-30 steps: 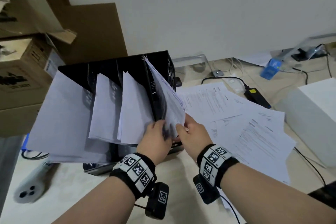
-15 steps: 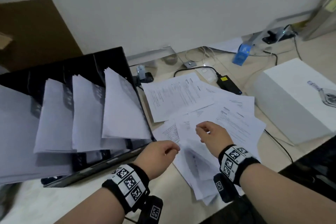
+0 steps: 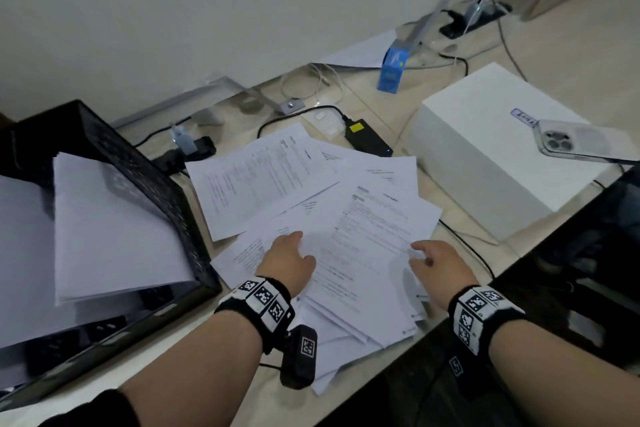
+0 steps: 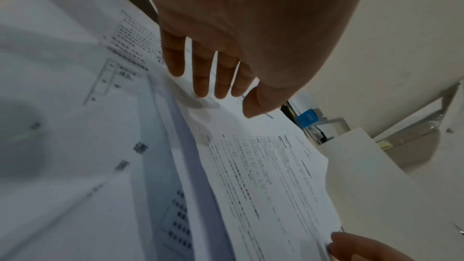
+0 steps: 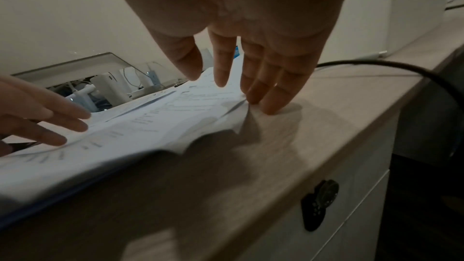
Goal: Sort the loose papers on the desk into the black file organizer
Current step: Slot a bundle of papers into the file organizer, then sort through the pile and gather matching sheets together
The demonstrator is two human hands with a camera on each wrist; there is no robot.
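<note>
The black file organizer (image 3: pixel 162 184) stands at the left of the desk with white sheets (image 3: pixel 110 225) leaning in its slots. Loose printed papers (image 3: pixel 270 173) lie fanned over the desk's middle. My left hand (image 3: pixel 289 258) lies with straight fingers (image 4: pixel 200 78) on the left part of the top sheet (image 3: pixel 367 236). My right hand (image 3: pixel 434 265) is at that sheet's right edge, its fingertips (image 5: pixel 266 102) straight and touching the desk beside the paper. Neither hand grips anything.
A white box (image 3: pixel 485 163) with a phone (image 3: pixel 581 146) on top stands to the right. Behind the papers lie a black power adapter (image 3: pixel 369 140), cables and a small blue box (image 3: pixel 391 71). The desk's front edge (image 3: pixel 460 315) runs just under my right wrist.
Both hands have let go of the sheaf now standing in the organizer's rightmost slot. They moved right onto the loose pile, and the head view swung right.
</note>
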